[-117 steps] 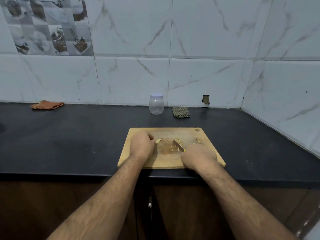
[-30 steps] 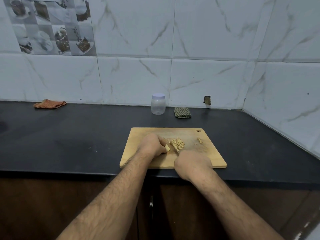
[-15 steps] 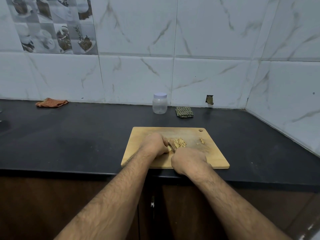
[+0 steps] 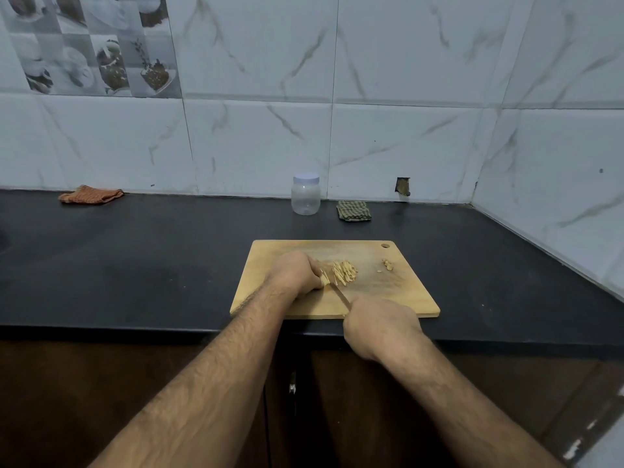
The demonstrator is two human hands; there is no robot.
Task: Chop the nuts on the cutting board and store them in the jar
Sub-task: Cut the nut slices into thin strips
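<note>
The left hand (image 4: 297, 275) curls over the uncut nuts (image 4: 325, 281) to steady them on the cutting board (image 4: 388, 298), while the right hand (image 4: 381, 324) grips the knife (image 4: 339, 293), slicing beside the slivers (image 4: 344, 271).

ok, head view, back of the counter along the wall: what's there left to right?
orange cloth → lidded clear jar → green checked cloth → hole in the wall tile

The scene is rather dim, with a cool bluish tone. The dark surface (image 4: 135, 258) gives a weak, soft reflection and no strong glare. The wide lens bends the tile lines near the edges. The picture is slightly soft.
</note>
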